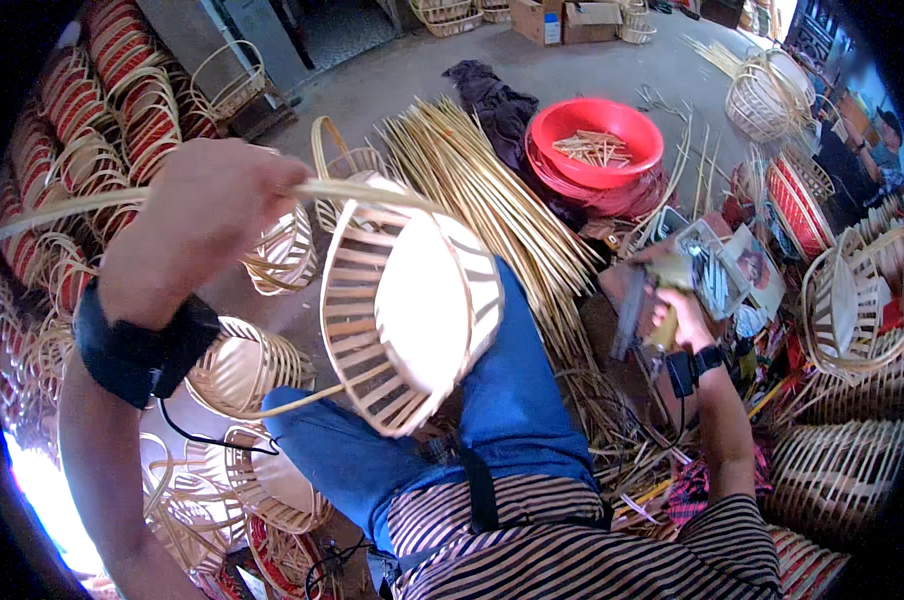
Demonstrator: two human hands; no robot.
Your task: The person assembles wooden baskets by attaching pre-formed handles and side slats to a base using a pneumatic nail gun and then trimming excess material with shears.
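Observation:
My left hand is raised at the left, its fingers closed round a long pale bamboo strip. The strip runs across the upper side of a woven basket and out past my wrist to the left. Tilted on my lap, the basket has slatted sides and a bright, pale solid base. Over to the right, away from the basket, my right hand grips the handle of a staple gun. Motion blurs the tool a little.
Beyond my knees lies a bundle of thin bamboo sticks. A red basin holding short sticks stands behind it. Stacked baskets fill the left; more baskets and a box of small parts are at the right. Another person sits far right.

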